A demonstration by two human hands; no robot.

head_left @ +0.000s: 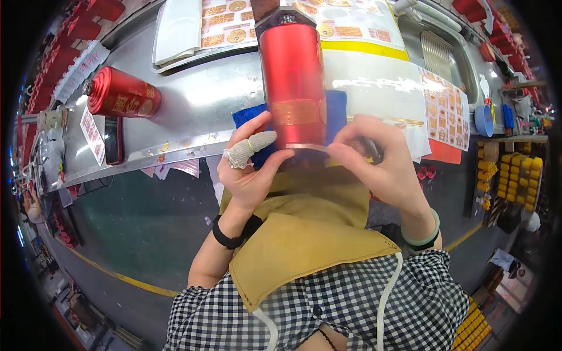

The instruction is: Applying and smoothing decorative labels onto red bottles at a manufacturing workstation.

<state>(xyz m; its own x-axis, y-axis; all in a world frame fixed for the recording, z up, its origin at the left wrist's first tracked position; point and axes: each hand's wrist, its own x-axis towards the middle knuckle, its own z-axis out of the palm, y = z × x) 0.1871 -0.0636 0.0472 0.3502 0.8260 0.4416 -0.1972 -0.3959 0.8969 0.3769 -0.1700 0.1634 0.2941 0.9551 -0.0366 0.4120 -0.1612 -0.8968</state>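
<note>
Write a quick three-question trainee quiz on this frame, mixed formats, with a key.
1. Which hand wears the pale finger cover?
2. True or false: on the metal table, a second red cylinder is to the left of the central red cylinder.
3. What colour is the apron? A) white; B) mustard yellow; C) red

Key:
1. The left hand.
2. True.
3. B.

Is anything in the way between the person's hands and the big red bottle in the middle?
Nothing big that I can see. Just a thin pale strip runs between the left hand and right hand, at the near end of the red bottle.
</note>
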